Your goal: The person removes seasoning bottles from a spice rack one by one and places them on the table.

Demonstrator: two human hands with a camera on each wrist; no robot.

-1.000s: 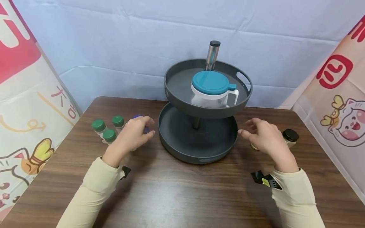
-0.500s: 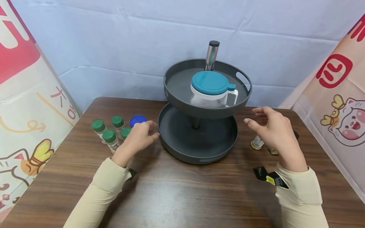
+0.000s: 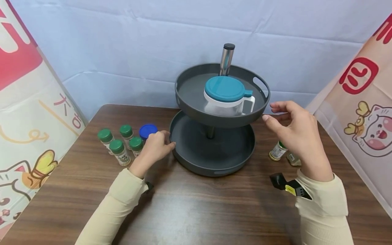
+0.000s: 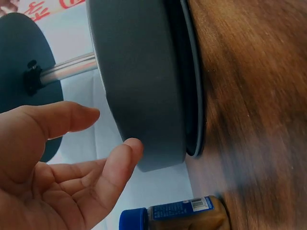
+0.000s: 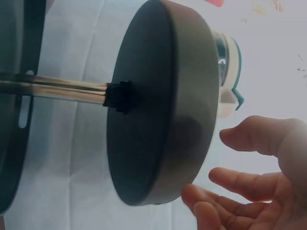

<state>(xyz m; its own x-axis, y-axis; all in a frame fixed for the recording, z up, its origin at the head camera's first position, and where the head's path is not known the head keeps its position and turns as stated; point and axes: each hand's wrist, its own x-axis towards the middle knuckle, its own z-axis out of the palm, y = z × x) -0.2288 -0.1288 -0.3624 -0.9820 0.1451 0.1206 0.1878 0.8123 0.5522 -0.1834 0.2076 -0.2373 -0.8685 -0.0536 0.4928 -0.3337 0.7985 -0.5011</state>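
Note:
A dark grey two-tier round tray stand has a metal post (image 3: 226, 63) through its middle. My left hand (image 3: 156, 146) is at the left rim of the lower tray (image 3: 202, 151); in the left wrist view one fingertip overlaps the tray's outer wall, with the thumb spread apart from it. Beside the right rim of the upper tray (image 3: 190, 92), my right hand (image 3: 298, 132) is raised, thumb and fingers parted and nothing between them. A clear, handled container with a teal lid (image 3: 225, 88) sits on the upper tray.
Left of the stand are several green-capped spice jars (image 3: 117, 147) and a blue-lidded jar (image 3: 148, 131). Under my right hand stand a small green-capped bottle (image 3: 277, 152) and another jar (image 3: 293, 160), partly hidden. A pale cloth (image 3: 128, 61) hangs behind the wooden table (image 3: 190, 207).
My left hand has moved right to the lower tray's rim, uncovering the blue lid and a green-capped jar. My right hand has risen from beside the lower tray to the upper tray's rim.

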